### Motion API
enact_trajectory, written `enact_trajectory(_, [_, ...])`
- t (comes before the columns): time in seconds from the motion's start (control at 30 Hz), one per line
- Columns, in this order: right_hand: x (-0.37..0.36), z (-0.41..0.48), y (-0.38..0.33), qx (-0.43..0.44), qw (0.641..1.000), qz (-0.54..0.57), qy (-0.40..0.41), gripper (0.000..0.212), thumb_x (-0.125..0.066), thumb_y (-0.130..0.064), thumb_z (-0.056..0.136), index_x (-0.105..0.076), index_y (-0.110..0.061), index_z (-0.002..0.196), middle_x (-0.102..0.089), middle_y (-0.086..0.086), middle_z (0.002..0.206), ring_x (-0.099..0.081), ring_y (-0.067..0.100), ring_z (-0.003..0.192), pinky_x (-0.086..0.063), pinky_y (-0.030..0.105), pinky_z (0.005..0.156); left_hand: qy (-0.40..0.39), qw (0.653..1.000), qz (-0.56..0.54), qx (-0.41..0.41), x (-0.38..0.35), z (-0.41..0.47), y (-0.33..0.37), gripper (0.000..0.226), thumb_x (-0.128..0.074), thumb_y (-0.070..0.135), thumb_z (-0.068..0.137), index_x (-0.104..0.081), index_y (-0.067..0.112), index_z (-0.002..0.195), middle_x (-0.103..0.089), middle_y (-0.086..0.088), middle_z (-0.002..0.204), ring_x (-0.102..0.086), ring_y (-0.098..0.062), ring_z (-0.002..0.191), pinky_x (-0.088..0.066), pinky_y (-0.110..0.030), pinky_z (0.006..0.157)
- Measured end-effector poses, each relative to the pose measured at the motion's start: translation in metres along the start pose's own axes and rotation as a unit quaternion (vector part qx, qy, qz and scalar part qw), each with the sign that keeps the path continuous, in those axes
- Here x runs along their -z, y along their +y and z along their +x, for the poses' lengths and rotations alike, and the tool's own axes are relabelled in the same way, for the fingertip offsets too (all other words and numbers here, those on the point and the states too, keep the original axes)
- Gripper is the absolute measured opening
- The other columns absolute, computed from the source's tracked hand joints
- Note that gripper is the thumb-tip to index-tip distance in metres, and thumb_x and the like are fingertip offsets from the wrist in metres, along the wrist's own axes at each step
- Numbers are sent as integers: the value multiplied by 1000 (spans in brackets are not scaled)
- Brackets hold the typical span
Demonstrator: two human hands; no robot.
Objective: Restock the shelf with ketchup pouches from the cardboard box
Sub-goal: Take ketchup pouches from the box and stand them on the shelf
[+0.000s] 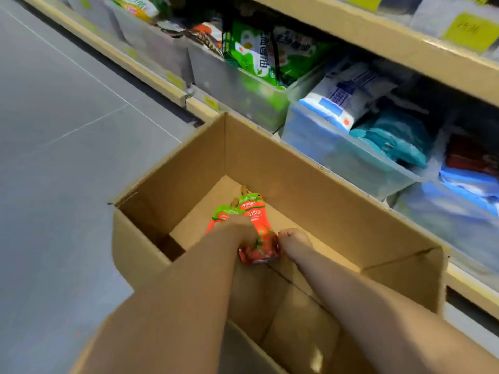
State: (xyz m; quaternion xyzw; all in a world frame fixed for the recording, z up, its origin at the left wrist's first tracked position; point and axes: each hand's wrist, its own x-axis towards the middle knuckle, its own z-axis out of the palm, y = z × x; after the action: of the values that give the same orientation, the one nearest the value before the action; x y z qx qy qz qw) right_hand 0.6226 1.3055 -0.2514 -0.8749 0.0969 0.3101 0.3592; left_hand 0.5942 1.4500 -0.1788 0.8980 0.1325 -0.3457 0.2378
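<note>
An open cardboard box point(270, 157) stands on the floor against the shelf. On its bottom lie red ketchup pouches point(258, 225) with green tops; I make out two, partly overlapping. Both my arms reach down into the box. My left hand point(237, 229) lies over the pouches with its fingers closed on them. My right hand point(293, 242) pinches the lower end of the nearer pouch. The shelf point(378, 36) runs diagonally above and to the right of the box.
Clear plastic bins on the lower shelf hold green packets point(267, 58), white and blue packets point(348, 95) and teal bags point(397, 139). Yellow price tags point(469, 31) hang on the upper shelf. Grey tiled floor point(67, 130) spreads to the left.
</note>
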Motion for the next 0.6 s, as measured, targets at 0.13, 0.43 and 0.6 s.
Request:
enact_trajectory(0.13, [-15,6,2,-26,999,-26,-29,23,-45,-27,94,-66,-18,93,-65,13,91,-62,32,99,-49,31,77,-51,997,-56,7,-9,7,9,34,-41,15,96,-55,0,123,-63,-17,116,-60,-27,92,-47,-25,68])
enact_trajectory(0.43, [-10,-26,9,125,968,-144,163,20,-46,-19,88,-63,-9,94,-63,14,101,-57,32,96,-39,29,72,-150,956,-244,64,-22,21,21,33,-40,16,98,-52,0,124,-61,-12,110,-62,-24,99,-49,-29,81])
enact_trajectory(0.6, [36,-51,14,214,934,-200,202,19,-44,-21,93,-58,-9,88,-55,12,94,-55,32,87,-40,36,71,-84,864,-474,148,-45,33,44,13,-42,13,90,-50,8,81,-52,-8,83,-49,-18,64,-43,-35,80])
